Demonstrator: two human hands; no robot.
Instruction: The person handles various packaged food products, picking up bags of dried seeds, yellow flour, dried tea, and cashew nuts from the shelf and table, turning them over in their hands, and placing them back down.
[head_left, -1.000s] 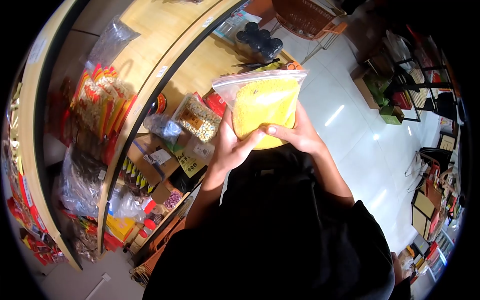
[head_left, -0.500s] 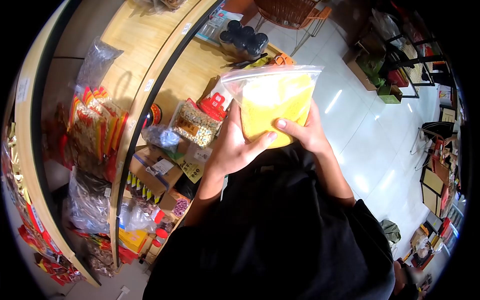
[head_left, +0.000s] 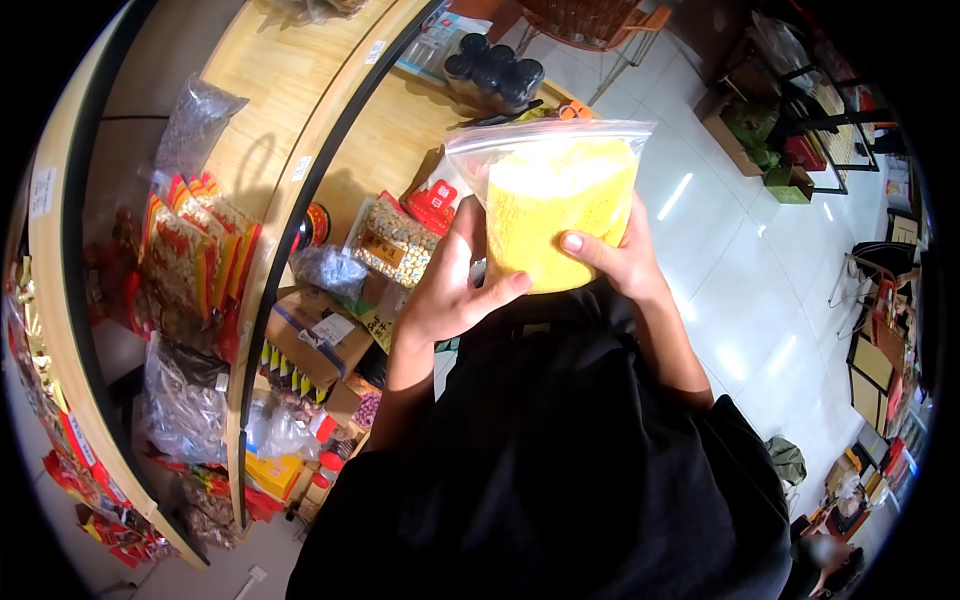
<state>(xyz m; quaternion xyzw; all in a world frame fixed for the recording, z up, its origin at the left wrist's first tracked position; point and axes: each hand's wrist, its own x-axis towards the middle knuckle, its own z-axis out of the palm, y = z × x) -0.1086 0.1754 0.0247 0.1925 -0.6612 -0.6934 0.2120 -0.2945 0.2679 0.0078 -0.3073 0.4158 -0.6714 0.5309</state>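
A clear zip-top bag of fine yellow grain [head_left: 560, 220] is held up in front of my body, its zip edge at the top. My left hand [head_left: 450, 290] grips the bag's lower left side, thumb across the front and fingers behind. On the right side my right hand [head_left: 622, 255] is closed on it the same way, thumb pressed on the front. The bag's back and most of my fingers are hidden. Behind my left hand a clear bag of mixed beans [head_left: 392, 238] lies on the wooden shelf, beside a red and white pack [head_left: 435, 205].
Wooden shelving [head_left: 330, 120] runs along the left, with red and yellow packets [head_left: 195, 245], a cardboard box [head_left: 318, 335] and a pack of dark-capped bottles [head_left: 495, 72]. Tiled floor [head_left: 740, 270] lies to the right. A wicker chair [head_left: 590, 22] stands at the back; a person [head_left: 828, 560] is at lower right.
The bag has tipped and risen slightly, and its grain has shifted inside. My left thumb has slid a little left along its lower edge. Both hands still hold it.
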